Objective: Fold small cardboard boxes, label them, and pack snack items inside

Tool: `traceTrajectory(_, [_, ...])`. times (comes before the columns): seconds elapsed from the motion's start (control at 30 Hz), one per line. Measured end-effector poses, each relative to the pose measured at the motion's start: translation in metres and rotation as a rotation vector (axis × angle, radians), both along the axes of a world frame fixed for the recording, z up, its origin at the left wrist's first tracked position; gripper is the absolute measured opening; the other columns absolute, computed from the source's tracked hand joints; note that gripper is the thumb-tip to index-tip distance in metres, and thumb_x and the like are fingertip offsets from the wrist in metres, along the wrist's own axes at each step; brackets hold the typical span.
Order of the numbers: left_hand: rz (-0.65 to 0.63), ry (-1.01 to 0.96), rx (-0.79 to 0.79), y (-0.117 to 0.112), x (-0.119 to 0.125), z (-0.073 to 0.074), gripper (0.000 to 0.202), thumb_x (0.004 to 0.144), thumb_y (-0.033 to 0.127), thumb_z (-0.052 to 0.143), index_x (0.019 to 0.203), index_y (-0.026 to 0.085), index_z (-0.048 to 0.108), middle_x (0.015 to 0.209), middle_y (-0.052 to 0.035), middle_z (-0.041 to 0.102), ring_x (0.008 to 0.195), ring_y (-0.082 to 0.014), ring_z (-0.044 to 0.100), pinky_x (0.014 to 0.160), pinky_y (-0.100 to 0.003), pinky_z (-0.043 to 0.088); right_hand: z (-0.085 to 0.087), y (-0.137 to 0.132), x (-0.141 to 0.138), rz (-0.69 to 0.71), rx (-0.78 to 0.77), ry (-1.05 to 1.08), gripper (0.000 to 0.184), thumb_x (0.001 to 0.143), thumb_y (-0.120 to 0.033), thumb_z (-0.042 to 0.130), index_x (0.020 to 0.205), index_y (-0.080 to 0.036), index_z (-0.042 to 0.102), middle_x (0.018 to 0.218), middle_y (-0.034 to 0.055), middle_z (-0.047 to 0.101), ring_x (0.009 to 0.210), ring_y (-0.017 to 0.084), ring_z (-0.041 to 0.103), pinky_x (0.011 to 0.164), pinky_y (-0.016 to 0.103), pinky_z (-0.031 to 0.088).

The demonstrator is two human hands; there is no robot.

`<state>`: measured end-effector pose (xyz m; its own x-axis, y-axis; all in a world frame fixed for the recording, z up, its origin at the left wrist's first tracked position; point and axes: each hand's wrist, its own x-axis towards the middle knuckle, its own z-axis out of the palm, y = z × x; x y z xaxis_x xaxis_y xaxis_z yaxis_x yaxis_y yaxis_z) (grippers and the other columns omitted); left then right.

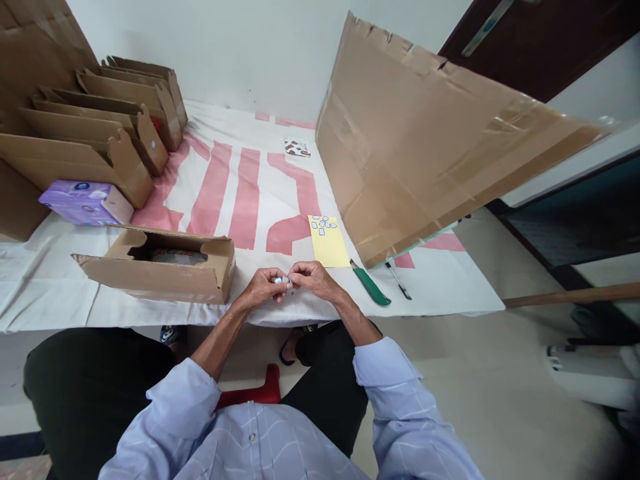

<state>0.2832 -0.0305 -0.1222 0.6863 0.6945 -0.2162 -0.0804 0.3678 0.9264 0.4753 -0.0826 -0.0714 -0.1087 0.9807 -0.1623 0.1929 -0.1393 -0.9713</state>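
Just below the frame's centre, forearms (220, 341) angled inward, the left hand (264, 287) and right hand (314, 279) meet, both pinching a small blue-and-white item (281, 281).

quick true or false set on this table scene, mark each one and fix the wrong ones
1. The left hand and right hand meet at a small blue-and-white item. True.
2. The green-handled knife lies left of the yellow sheet. False: it lies to its right.
3. The pen is right of that knife. True.
4. The cardboard box nearest the left hand is shut. False: its top is open.
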Motion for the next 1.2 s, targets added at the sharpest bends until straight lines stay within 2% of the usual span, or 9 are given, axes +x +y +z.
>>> traceTrajectory(0.1, [0.003,-0.006,0.002,0.000,0.000,-0.001,0.052,0.056,0.049,0.104,0.076,0.016,0.068,0.058,0.0008,0.069,0.043,-0.0106,0.058,0.045,-0.021,0.043,-0.002,-0.001,0.000,-0.045,0.019,0.013,0.029,0.081,-0.049,0.080,0.080,-0.021,0.071,0.070,-0.0021,0.066,0.067,0.014,0.059,0.066,0.028,0.048])
traceTrajectory(0.2, [0.013,0.001,0.007,0.000,0.001,-0.001,0.053,0.056,0.050,0.104,0.074,0.016,0.067,0.056,0.0013,0.067,0.042,-0.0103,0.057,0.044,-0.021,0.042,-0.002,-0.003,-0.002,-0.004,0.016,0.014,0.029,0.079,-0.047,0.083,0.086,-0.020,0.073,0.077,-0.0007,0.072,0.071,0.015,0.063,0.070,0.028,0.050])
traceTrajectory(0.37, [0.013,0.017,0.015,-0.002,0.000,0.001,0.055,0.054,0.049,0.105,0.076,0.016,0.068,0.056,0.0014,0.067,0.043,-0.0113,0.058,0.046,-0.022,0.044,-0.004,-0.003,-0.003,-0.019,-0.005,0.003,0.026,0.080,-0.045,0.079,0.076,-0.020,0.071,0.068,-0.0015,0.068,0.065,0.015,0.060,0.065,0.028,0.049])
traceTrajectory(0.57, [0.048,-0.043,0.034,-0.003,-0.003,0.003,0.054,0.067,0.062,0.097,0.081,0.014,0.075,0.073,-0.0076,0.078,0.053,-0.0142,0.066,0.055,-0.025,0.051,-0.008,-0.001,0.003,-0.092,0.007,0.007,0.030,0.080,-0.050,0.081,0.079,-0.021,0.071,0.068,-0.0005,0.071,0.065,0.016,0.064,0.067,0.029,0.053])
traceTrajectory(0.9, [0.132,-0.040,-0.001,-0.007,0.004,-0.004,0.057,0.064,0.066,0.097,0.077,0.015,0.075,0.073,-0.0090,0.079,0.052,-0.0140,0.064,0.052,-0.026,0.051,-0.022,-0.003,0.003,-0.120,0.027,0.061,0.038,0.076,-0.057,0.085,0.080,-0.022,0.072,0.069,-0.0004,0.070,0.064,0.015,0.063,0.066,0.029,0.055])
traceTrajectory(0.97, [0.169,-0.031,-0.005,-0.009,0.005,-0.006,0.056,0.065,0.066,0.097,0.076,0.015,0.074,0.073,-0.0091,0.079,0.053,-0.0141,0.065,0.053,-0.026,0.052,-0.027,0.004,0.014,-0.255,0.025,-0.018,0.037,0.076,-0.058,0.083,0.078,-0.022,0.071,0.067,-0.0003,0.070,0.063,0.016,0.063,0.065,0.030,0.056])
traceTrajectory(1.03, [0.189,-0.027,-0.013,-0.011,0.006,-0.007,0.054,0.068,0.064,0.096,0.077,0.015,0.074,0.076,-0.0098,0.080,0.055,-0.0144,0.066,0.055,-0.027,0.054,-0.030,0.017,0.035,-0.466,0.019,-0.142,0.034,0.077,-0.056,0.077,0.079,-0.023,0.069,0.066,-0.0001,0.069,0.063,0.017,0.064,0.065,0.030,0.057])
traceTrajectory(1.1, [0.194,-0.028,-0.026,-0.012,0.007,-0.007,0.054,0.068,0.063,0.096,0.078,0.015,0.075,0.078,-0.0105,0.081,0.055,-0.0147,0.067,0.056,-0.027,0.054,-0.030,0.034,0.065,-0.656,0.021,-0.259,0.029,0.081,-0.051,0.070,0.081,-0.023,0.067,0.068,0.0002,0.069,0.065,0.017,0.064,0.065,0.029,0.056])
traceTrajectory(1.2, [0.194,-0.024,-0.046,-0.012,0.007,-0.006,0.054,0.067,0.063,0.097,0.077,0.014,0.075,0.077,-0.0103,0.080,0.055,-0.0147,0.067,0.054,-0.026,0.054,-0.030,0.062,0.112,-0.808,0.010,-0.397,0.021,0.085,-0.043,0.063,0.080,-0.022,0.065,0.072,0.0016,0.069,0.068,0.018,0.065,0.064,0.028,0.052])
